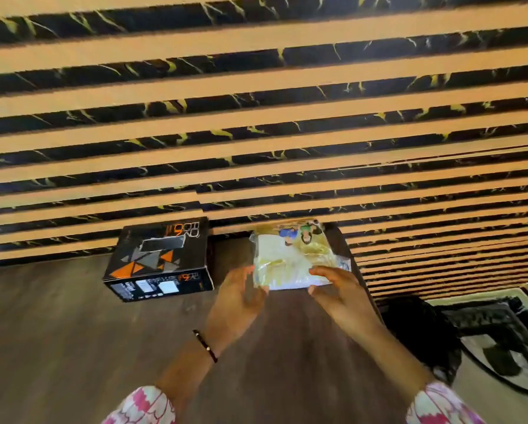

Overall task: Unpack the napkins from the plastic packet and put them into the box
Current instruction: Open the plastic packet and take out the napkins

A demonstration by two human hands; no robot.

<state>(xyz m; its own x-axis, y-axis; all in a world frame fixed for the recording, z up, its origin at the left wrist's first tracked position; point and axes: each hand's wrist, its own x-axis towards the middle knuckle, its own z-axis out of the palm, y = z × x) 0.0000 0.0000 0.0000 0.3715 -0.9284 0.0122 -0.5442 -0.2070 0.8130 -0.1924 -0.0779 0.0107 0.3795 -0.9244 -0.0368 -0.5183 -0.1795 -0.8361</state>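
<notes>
A clear plastic packet of white napkins [290,255] with a coloured print at its far end lies on the dark wooden table [57,316], close to the wall. My left hand [241,295] touches its near left corner with fingers spread. My right hand [336,289] rests on its near right edge, fingers curled over the plastic. To the left of the packet stands a black box [161,258] with orange and grey triangles and a taped slot on top.
A wall of orange slats and black marble strips [256,117] rises right behind the table. The table's right edge drops to a floor with a black and white rug [501,347].
</notes>
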